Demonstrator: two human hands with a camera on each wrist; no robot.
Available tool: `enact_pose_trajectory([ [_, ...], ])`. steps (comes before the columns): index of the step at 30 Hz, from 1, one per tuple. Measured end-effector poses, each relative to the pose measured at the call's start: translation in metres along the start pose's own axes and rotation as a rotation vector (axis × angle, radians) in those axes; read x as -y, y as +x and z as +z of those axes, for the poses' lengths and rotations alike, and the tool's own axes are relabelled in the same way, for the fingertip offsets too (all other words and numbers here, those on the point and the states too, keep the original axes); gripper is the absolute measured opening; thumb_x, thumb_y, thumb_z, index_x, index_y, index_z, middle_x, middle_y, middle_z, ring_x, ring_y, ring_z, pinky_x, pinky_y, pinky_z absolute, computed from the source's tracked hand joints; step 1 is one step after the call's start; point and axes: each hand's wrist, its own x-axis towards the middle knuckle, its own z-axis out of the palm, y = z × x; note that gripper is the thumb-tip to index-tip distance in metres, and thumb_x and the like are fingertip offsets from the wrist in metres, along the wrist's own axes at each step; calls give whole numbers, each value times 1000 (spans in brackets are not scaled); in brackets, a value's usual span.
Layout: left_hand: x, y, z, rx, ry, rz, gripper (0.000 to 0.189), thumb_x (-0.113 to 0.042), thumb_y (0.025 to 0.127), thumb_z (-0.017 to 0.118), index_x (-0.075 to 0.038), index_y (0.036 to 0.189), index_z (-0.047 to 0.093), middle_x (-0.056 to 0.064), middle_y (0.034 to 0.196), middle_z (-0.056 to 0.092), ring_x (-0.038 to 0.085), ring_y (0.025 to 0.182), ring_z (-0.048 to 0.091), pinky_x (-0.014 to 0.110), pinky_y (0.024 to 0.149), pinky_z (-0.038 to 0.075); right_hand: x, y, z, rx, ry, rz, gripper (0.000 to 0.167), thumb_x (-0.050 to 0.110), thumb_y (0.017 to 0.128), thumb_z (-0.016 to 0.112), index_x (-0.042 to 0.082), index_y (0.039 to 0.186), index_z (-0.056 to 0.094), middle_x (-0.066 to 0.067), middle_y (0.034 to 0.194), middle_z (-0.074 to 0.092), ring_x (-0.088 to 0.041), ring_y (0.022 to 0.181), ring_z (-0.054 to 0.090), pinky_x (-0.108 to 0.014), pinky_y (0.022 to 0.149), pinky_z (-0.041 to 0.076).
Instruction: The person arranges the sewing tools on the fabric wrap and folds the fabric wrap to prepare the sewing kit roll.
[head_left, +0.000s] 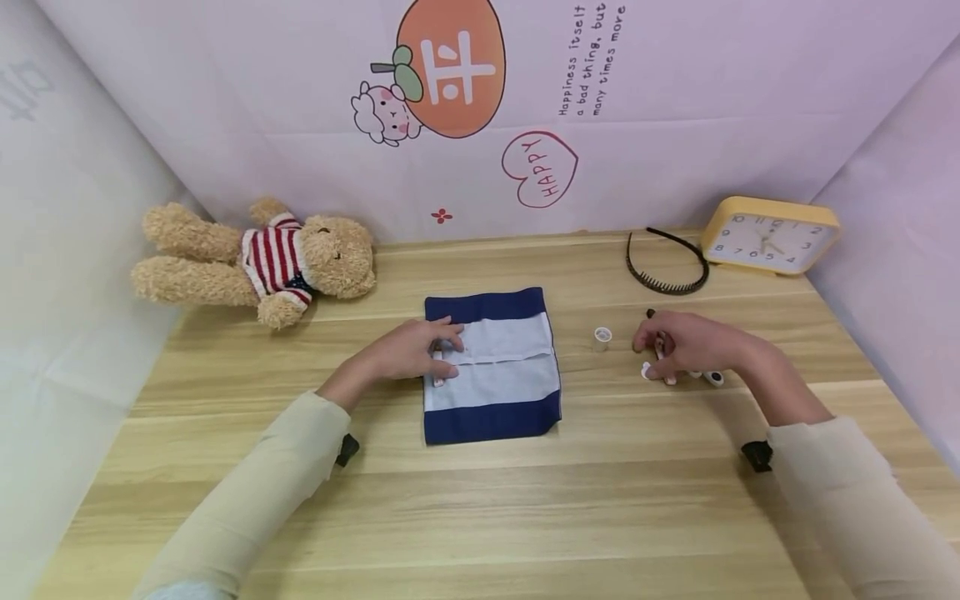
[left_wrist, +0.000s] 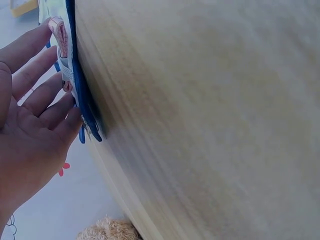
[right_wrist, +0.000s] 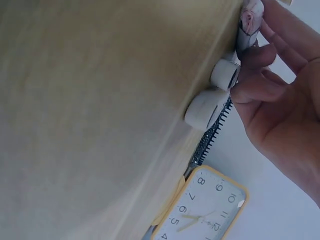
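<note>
My left hand (head_left: 408,348) is over the left side of an opened navy and pale grey cloth (head_left: 495,387), fingers spread and fairly straight. Its thumb touches a small pink-and-white bundle (head_left: 438,381) lying on the cloth; the left wrist view shows a white band round that bundle (left_wrist: 61,37). To the right, my right hand (head_left: 697,340) pinches a similar slim pink-and-white bundle (right_wrist: 251,19) between thumb and curled fingers, close over the tabletop. Small white round pieces (right_wrist: 202,111) sit beside those fingers, and one with a dark centre (head_left: 715,378) shows past the hand.
Between cloth and right hand stands a small clear-sided piece with a white top (head_left: 602,335). A black toothed headband (head_left: 671,289) and a yellow-framed clock (head_left: 776,237) are at the back right. A teddy bear (head_left: 262,258) lies at the back left, near the white wall sheets.
</note>
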Motion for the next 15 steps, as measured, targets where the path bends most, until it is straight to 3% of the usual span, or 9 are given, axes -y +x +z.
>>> enact_pose_trajectory([
  [5, -1, 0, 0, 2, -13, -9, 32, -22, 91, 77, -10, 121, 71, 8, 157, 42, 29, 153, 19, 53, 121, 16, 0, 3, 2, -13, 6, -17, 11, 13, 88, 80, 11, 92, 70, -9, 91, 55, -18, 67, 60, -30, 64, 49],
  [15, 0, 0, 0, 0, -2, -1, 32, -20, 91, 77, -10, 121, 71, 10, 157, 42, 30, 153, 19, 52, 121, 16, 1, 8, 1, -23, -84, -10, 14, 19, 91, 78, 15, 86, 66, 2, 77, 57, -14, 68, 54, -29, 65, 46],
])
